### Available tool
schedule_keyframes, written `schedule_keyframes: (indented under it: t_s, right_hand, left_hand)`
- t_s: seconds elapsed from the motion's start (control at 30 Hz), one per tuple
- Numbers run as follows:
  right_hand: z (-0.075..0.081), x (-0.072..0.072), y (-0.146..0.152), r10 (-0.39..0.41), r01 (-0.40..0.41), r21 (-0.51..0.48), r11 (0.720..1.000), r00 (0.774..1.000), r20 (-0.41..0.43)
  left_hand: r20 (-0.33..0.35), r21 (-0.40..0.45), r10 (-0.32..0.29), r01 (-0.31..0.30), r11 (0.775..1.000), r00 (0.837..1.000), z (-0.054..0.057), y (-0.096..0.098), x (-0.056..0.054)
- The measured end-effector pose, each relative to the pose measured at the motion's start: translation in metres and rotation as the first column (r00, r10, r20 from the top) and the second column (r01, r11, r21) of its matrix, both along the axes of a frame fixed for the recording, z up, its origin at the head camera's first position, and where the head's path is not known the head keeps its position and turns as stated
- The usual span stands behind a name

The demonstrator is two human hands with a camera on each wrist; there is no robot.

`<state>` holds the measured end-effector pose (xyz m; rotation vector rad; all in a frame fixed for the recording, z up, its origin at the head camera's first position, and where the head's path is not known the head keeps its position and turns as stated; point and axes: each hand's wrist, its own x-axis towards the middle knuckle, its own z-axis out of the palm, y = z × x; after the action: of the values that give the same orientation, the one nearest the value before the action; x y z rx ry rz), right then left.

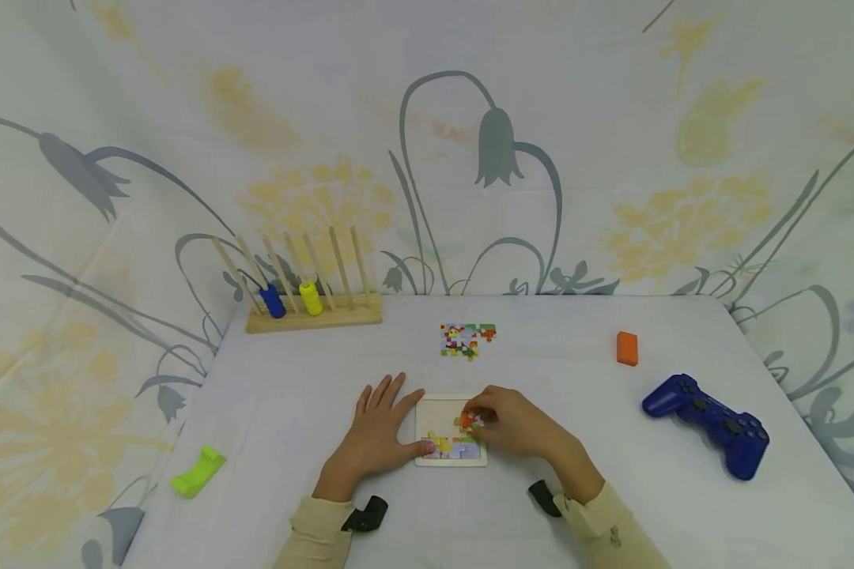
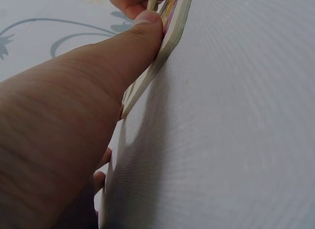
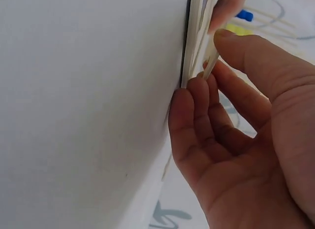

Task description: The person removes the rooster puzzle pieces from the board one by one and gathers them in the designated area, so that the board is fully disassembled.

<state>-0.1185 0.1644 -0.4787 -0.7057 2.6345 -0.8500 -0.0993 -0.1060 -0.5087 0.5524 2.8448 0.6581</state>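
A small puzzle tray (image 1: pixel 441 398) with a pale wooden rim lies in front of me, some joined pieces (image 1: pixel 462 450) along its near side. My left hand (image 1: pixel 372 441) is spread at its left, fingers on the cloth and thumb resting on the near left part of the tray; the left wrist view shows that thumb (image 2: pixel 147 29) over the rim. Between thumb and fingers my right hand (image 1: pixel 519 423) pinches a colourful puzzle piece (image 1: pixel 467 420) over the tray's right side. In the right wrist view the piece (image 3: pixel 212 66) is edge-on and tilted, its printed face hidden.
Beyond the tray lies a group of puzzle pieces (image 1: pixel 459 341). A wooden peg rack (image 1: pixel 341 313) with blue and yellow beads stands back left. An orange block (image 1: pixel 627 348) and a blue game controller (image 1: pixel 712 423) are at right, a lime-green curved piece (image 1: pixel 199 472) at left.
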Motion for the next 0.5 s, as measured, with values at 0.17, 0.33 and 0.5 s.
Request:
schedule_keyframes:
  t_s: [0.17, 0.33, 0.5]
  right_hand:
    - [-0.002, -0.015, 0.010, -0.046, 0.046, -0.004, 0.999, 0.998, -0.040]
    - [-0.009, -0.037, 0.023, -0.133, 0.133, -0.014, 0.991, 0.988, -0.075]
    - [-0.021, -0.058, 0.030, -0.213, 0.210, -0.048, 0.976, 0.975, -0.067]
  left_hand:
    - [0.006, 0.012, 0.006, -0.006, 1.000, 1.000, 0.001, 0.000, 0.000]
    - [0.005, 0.020, 0.004, -0.004, 1.000, 1.000, 0.002, 0.001, -0.001]
    - [0.005, 0.017, 0.001, -0.001, 1.000, 1.000, 0.002, 0.001, 0.000]
